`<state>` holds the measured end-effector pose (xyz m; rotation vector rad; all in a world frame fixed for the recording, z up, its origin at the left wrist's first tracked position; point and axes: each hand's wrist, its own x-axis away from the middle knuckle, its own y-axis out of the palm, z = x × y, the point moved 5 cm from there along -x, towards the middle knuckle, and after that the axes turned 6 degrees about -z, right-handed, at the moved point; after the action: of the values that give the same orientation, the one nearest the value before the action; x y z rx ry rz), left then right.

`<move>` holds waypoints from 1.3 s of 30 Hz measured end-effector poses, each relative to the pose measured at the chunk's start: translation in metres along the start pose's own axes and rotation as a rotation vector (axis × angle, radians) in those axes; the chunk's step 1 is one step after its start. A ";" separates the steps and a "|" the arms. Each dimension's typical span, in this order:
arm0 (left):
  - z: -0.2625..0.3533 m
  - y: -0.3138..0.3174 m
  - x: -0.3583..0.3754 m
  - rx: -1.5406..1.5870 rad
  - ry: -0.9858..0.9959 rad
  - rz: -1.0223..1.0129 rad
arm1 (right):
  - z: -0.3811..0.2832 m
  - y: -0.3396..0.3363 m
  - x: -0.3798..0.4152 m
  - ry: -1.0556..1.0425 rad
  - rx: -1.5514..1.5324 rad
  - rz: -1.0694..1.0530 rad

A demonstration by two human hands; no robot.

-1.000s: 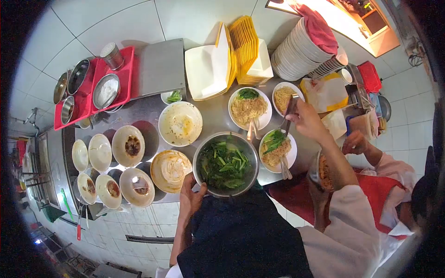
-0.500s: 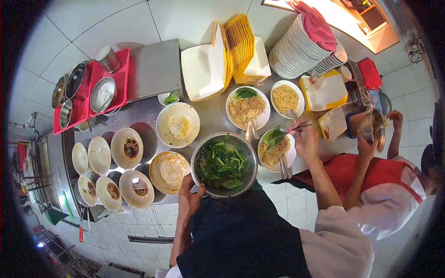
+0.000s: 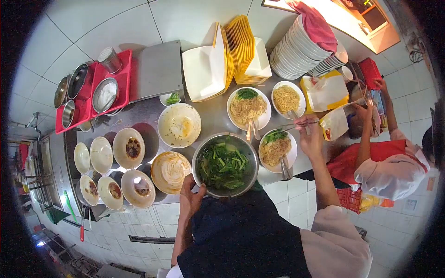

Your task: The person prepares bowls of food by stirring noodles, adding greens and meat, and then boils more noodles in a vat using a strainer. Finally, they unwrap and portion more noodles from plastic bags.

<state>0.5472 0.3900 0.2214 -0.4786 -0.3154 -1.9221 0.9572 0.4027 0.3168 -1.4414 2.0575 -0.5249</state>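
Observation:
My left hand (image 3: 191, 197) grips the left rim of a steel bowl (image 3: 251, 172) with leafy greens (image 3: 225, 162) in it. In my right hand (image 3: 310, 136) is a pair of chopsticks (image 3: 289, 126), their tips above the nearest white noodle bowl (image 3: 292, 162). That bowl contains noodles with minced topping (image 3: 277, 149), and greens (image 3: 275, 135) lie on its far side; utensil handles (image 3: 286, 170) stick out toward me. Behind it stands another noodle bowl (image 3: 265, 121) with greens and topping. A third noodle bowl (image 3: 301, 107) shows noodles without visible greens.
Several sauce bowls (image 3: 103, 162) stand at the left, near red trays (image 3: 123, 88) with metal containers. Yellow-edged boxes (image 3: 241, 51) and stacked white bowls (image 3: 296, 48) line the back. At the right a co-worker in a red apron (image 3: 345, 160) reaches over the counter.
My right hand has drawn the chopsticks up and to the right, off the greens, which lie on the noodles. The co-worker's hands have moved toward the back; my left hand stays put.

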 end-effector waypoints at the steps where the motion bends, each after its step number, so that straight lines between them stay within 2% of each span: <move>1: -0.001 0.000 0.000 0.018 -0.004 -0.001 | 0.007 -0.001 0.003 0.012 -0.019 -0.008; 3: 0.007 0.002 0.000 0.037 -0.007 0.002 | 0.010 -0.007 0.010 0.029 0.049 -0.008; 5: 0.024 0.003 0.005 -0.091 0.086 0.020 | -0.001 0.000 0.010 0.032 0.094 -0.037; 7: 0.020 0.002 0.006 -0.195 0.083 0.038 | -0.038 -0.007 0.014 0.006 -0.143 0.206; 8: 0.019 0.003 0.006 -0.296 0.095 0.029 | -0.047 0.007 0.020 0.007 -0.160 0.201; 11: 0.015 0.003 0.006 -0.275 0.129 0.010 | -0.072 0.056 0.030 0.031 -0.351 0.103; 13: 0.035 0.011 0.008 -0.156 0.092 0.021 | -0.072 0.089 0.034 0.131 -0.120 -0.124; 14: 0.034 0.011 0.010 -0.159 0.089 0.025 | -0.069 0.096 0.039 0.131 -0.125 -0.127; 16: 0.039 0.012 0.011 -0.281 0.208 0.038 | -0.067 0.099 0.048 0.107 -0.025 -0.001; 18: 0.037 0.014 0.011 -0.234 0.186 0.063 | -0.067 0.102 0.055 0.151 0.064 -0.051; 21: 0.032 0.014 0.011 -0.206 0.149 0.070 | -0.043 0.119 0.069 0.235 -0.005 -0.107; 23: 0.027 0.012 0.009 -0.221 0.139 0.070 | -0.024 0.111 0.071 0.289 -0.139 0.060; 24: 0.023 0.010 0.008 -0.222 0.160 0.065 | -0.021 0.106 0.070 0.289 -0.141 0.060; 26: 0.029 0.010 0.009 -0.226 0.181 0.058 | -0.012 0.093 0.067 0.433 -0.297 0.090; 28: 0.045 0.012 0.011 -0.172 0.107 0.047 | -0.016 0.081 0.059 0.366 -0.344 0.114; 30: 0.033 0.011 0.009 -0.158 0.081 0.046 | -0.010 0.078 0.058 0.587 -0.615 0.095; 31: 0.027 0.010 0.008 -0.143 0.055 0.049 | -0.009 0.076 0.056 0.623 -0.689 0.052; 34: 0.030 0.009 0.006 -0.225 0.118 0.044 | -0.006 0.078 0.054 0.713 -0.696 0.054; 37: 0.009 0.005 0.006 -0.194 0.045 0.003 | -0.004 0.074 0.045 0.689 -0.816 0.056; 39: 0.003 0.003 0.008 -0.164 0.079 -0.009 | -0.005 0.060 0.025 0.688 -0.833 0.089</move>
<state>0.5474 0.3839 0.2277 -0.5083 -0.1087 -1.9787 0.9045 0.3996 0.2791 -1.7445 3.1168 -0.1008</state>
